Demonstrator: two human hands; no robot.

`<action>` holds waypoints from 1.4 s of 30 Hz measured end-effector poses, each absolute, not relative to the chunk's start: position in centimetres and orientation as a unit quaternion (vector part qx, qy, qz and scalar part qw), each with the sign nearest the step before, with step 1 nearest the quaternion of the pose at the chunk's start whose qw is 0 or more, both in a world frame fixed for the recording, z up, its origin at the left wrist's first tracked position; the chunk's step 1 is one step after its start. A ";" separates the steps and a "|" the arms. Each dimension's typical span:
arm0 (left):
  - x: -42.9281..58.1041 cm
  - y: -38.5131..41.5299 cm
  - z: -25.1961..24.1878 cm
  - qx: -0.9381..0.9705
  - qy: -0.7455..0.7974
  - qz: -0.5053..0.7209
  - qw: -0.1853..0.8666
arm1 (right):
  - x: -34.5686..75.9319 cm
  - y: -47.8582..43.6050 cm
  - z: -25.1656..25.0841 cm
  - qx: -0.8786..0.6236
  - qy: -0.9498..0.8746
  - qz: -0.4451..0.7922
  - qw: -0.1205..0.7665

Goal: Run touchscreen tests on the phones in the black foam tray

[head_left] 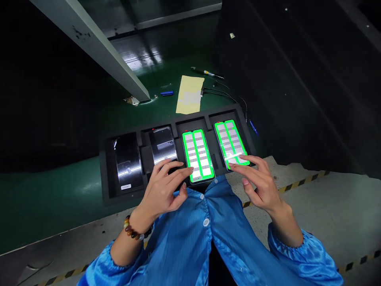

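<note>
A black foam tray (143,180) lies across the front of the green table with several phones in its compartments. Two at the right have lit screens with green borders and grey blocks. My left hand (165,184), fingers apart, has its index fingertip on the lower left of the inner lit phone (199,157). My right hand (260,182) is open, its fingertips at the lower part of the rightmost lit phone (229,139). A dark glossy phone (163,145) sits partly behind my left fingers. At the far left lies another dark phone (127,163) with a white label.
Beyond the tray are a yellow paper sheet (190,93), a blue pen cap (166,93), a pen (208,73) and black cables (220,93). A blue pen (253,128) lies by the tray's right end. A grey metal post (101,47) rises at the left; dark curtains hang on both sides.
</note>
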State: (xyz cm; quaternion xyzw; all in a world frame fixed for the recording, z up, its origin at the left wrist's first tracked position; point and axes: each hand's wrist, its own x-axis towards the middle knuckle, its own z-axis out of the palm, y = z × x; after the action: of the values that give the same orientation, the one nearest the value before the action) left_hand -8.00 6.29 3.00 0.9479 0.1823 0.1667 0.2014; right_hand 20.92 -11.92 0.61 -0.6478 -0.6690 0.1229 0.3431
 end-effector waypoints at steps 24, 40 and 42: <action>-6.1 6.1 3.0 0.946 0.160 0.157 0.232 | 20.3 -10.7 0.6 -0.672 -0.653 0.137 0.322; -4.4 6.0 3.0 0.953 0.125 0.136 0.241 | 22.7 -12.3 0.2 -0.736 -0.586 0.088 0.327; -3.7 5.9 3.1 0.954 0.116 0.126 0.247 | 22.6 -12.3 0.3 -0.737 -0.584 0.091 0.327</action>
State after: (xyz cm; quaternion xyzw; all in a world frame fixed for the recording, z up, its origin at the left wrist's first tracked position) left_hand -3.66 5.88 3.06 0.9538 0.1159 0.1264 0.2468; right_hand 22.64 -12.32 0.26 -0.7371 -0.5842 0.0913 0.3274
